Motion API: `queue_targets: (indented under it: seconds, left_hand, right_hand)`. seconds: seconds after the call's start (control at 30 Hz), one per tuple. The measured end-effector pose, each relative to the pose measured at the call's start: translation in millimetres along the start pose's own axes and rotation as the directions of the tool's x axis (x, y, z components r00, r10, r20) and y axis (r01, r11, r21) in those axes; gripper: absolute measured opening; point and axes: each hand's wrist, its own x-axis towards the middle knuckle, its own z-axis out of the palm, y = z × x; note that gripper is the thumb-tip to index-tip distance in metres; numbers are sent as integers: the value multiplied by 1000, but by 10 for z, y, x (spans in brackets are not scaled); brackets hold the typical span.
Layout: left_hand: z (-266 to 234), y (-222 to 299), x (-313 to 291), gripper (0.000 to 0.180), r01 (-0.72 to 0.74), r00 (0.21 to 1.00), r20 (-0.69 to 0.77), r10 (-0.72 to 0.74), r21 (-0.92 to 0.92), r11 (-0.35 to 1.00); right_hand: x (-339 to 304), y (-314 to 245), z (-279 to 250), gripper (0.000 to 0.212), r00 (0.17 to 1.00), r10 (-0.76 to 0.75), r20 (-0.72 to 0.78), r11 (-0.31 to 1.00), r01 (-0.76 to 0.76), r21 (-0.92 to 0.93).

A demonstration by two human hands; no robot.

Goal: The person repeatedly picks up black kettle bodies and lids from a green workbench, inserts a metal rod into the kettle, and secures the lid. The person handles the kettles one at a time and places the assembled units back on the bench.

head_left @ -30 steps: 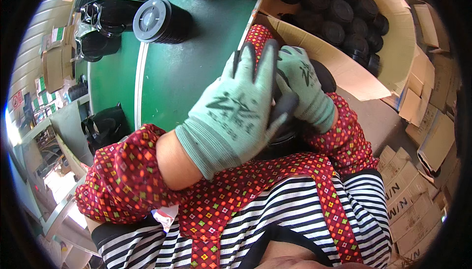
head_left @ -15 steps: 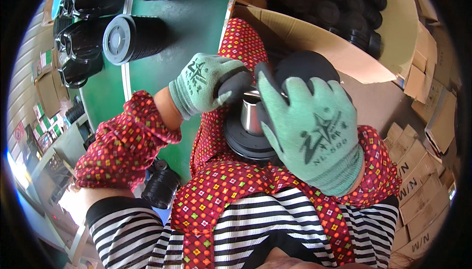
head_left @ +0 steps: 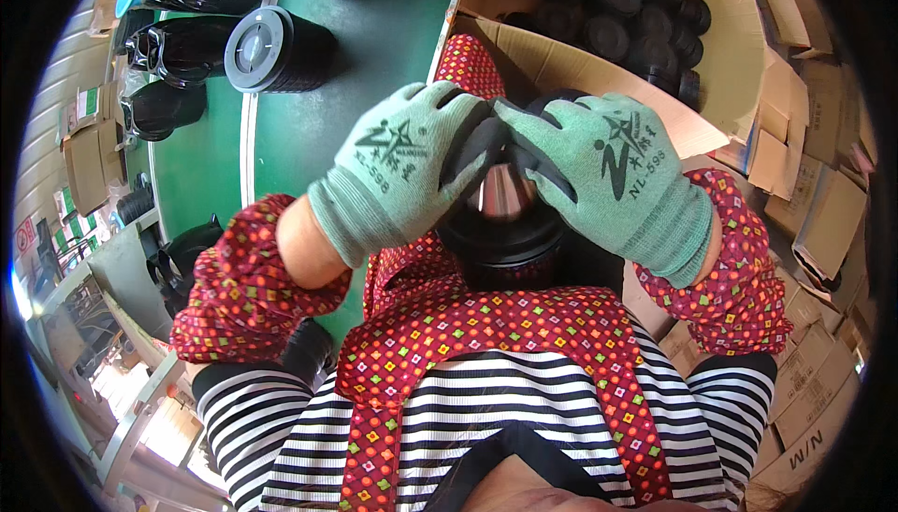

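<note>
Both my hands wear green gloves with dark palms, and they meet over my lap. My left hand and my right hand are closed, fingertips together just above a shiny tapered metal piece. What the fingers grip, if anything, is hidden behind the gloves. Under the metal piece sits a stack of round black lids, near my apron's upper edge. Another dark round thing shows partly behind my right hand.
To the left, a green table bears a stack of black lids lying on its side and several black bagged bundles. An open cardboard box at the far right holds many black round pieces. Flattened cartons lean at right.
My left hand has moved right and my right hand slightly up and outward, so their fingertips now meet over the metal piece. The view has shifted a little.
</note>
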Motion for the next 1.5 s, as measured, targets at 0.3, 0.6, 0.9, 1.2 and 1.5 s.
queue_targets:
  seconds: [0.3, 0.6, 0.9, 1.2, 1.5]
  left_hand:
    - [162, 85, -103, 38, -25, 977, -209, 31, 34, 999]
    - [35, 298, -121, 40, 45, 949, -314, 23, 206, 978]
    - [129, 290, -26, 51, -216, 830, -545, 119, -118, 969]
    - [-56, 594, 7, 73, -165, 916, -303, 262, 311, 936]
    - [514, 1040, 542, 62, -182, 978, -100, 183, 19, 983]
  right_hand:
    - [281, 953, 76, 49, 907, -418, -61, 806, 400, 437]
    - [1062, 309, 676, 58, 881, -419, -218, -171, 159, 972]
    - [1024, 240, 777, 57, 865, -402, -301, 10, 332, 943]
    - [1017, 229, 827, 56, 870, -387, -306, 53, 353, 934]
    - [1047, 225, 1127, 55, 846, -363, -391, 86, 448, 890]
